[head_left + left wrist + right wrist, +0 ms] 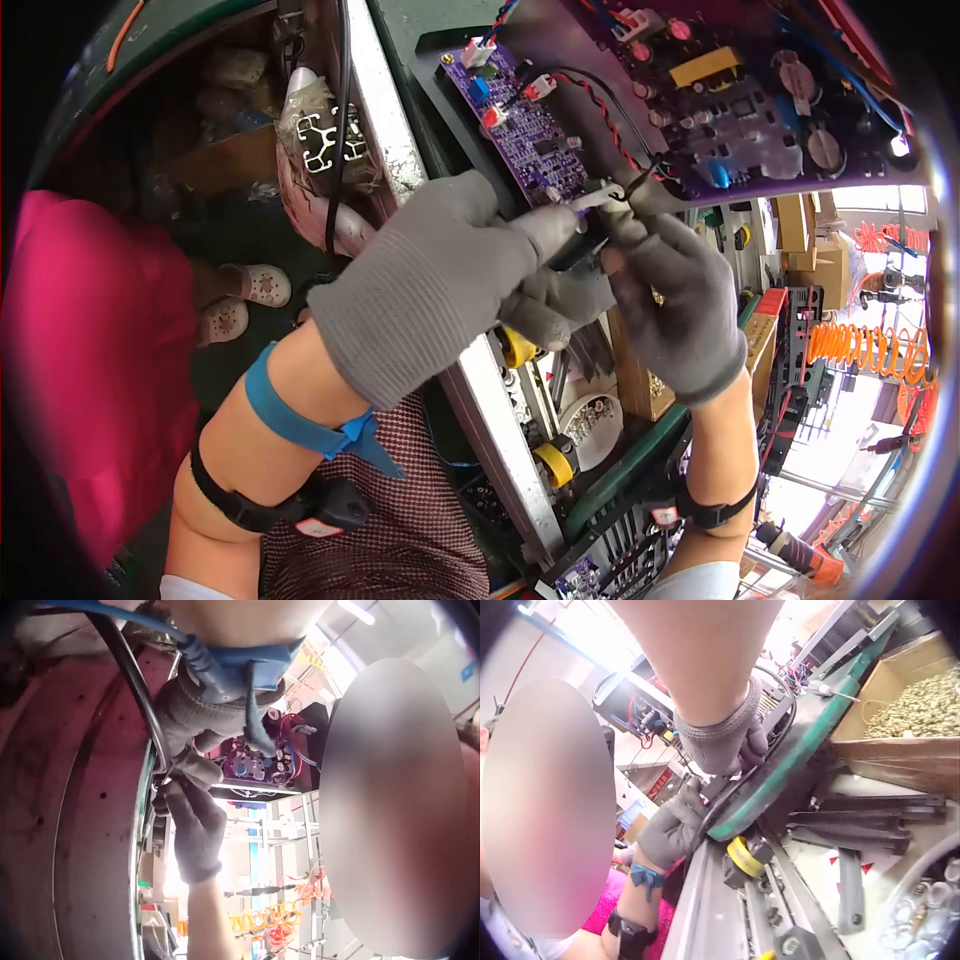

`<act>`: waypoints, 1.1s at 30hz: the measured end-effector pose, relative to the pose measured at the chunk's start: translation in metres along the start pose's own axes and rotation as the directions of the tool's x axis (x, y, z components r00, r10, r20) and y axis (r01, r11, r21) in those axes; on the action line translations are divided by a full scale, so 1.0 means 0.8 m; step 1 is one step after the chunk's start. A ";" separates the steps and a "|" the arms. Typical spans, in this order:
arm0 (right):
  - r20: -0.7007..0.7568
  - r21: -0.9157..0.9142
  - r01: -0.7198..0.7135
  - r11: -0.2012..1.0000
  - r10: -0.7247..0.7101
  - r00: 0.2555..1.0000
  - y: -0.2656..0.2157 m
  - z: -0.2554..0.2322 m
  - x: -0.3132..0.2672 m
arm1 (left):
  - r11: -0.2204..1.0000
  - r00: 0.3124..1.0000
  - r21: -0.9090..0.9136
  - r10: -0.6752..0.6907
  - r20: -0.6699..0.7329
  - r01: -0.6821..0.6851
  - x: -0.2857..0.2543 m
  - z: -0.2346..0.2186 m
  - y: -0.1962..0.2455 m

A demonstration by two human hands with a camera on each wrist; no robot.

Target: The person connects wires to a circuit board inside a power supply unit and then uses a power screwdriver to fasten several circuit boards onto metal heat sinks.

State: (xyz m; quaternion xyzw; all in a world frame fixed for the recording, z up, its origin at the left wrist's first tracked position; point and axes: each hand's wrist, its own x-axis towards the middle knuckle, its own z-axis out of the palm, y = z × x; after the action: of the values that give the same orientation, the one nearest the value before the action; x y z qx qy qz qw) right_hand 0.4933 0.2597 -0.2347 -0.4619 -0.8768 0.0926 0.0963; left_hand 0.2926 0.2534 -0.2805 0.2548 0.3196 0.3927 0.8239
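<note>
Both hands wear grey knit gloves and meet at the edge of a purple circuit board [530,140]. My left hand [430,275] pinches a small white piece [598,197] between thumb and forefinger; its exact kind cannot be told. Just beyond it, my right hand [685,310] pinches a thin black wire [648,180] close against the white piece. Twisted red and black wires [600,110] run from white plugs on the board to a larger purple-lit panel [740,110]. In the right wrist view, the left hand [671,832] faces the right hand [724,750] fingertip to fingertip.
A metal rail [505,460] with yellow-banded parts [555,465] runs below the hands. A white bowl of small parts [592,430] and a cardboard box of brass pieces [922,705] stand nearby. A person in pink [110,360] is at the left.
</note>
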 end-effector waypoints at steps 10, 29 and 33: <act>-0.484 0.219 -0.304 0.927 0.374 0.791 0.021 -0.052 -0.046 | 0.999 0.991 0.041 -0.025 -0.131 0.031 0.001 0.006 -0.001; -0.153 0.031 -0.629 0.777 0.625 0.765 0.104 -0.050 0.019 | 0.999 0.994 0.023 0.030 -0.110 -0.028 -0.002 0.015 0.001; -0.421 0.463 -0.316 0.828 0.520 0.744 0.014 -0.112 -0.028 | 0.998 0.999 -0.053 0.023 -0.047 -0.026 0.000 0.010 0.001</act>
State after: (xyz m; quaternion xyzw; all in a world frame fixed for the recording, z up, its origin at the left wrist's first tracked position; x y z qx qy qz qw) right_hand 0.5375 0.2537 -0.1531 -0.6308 -0.6535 0.1410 0.3938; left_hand 0.2979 0.2523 -0.2747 0.2273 0.3248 0.4170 0.8179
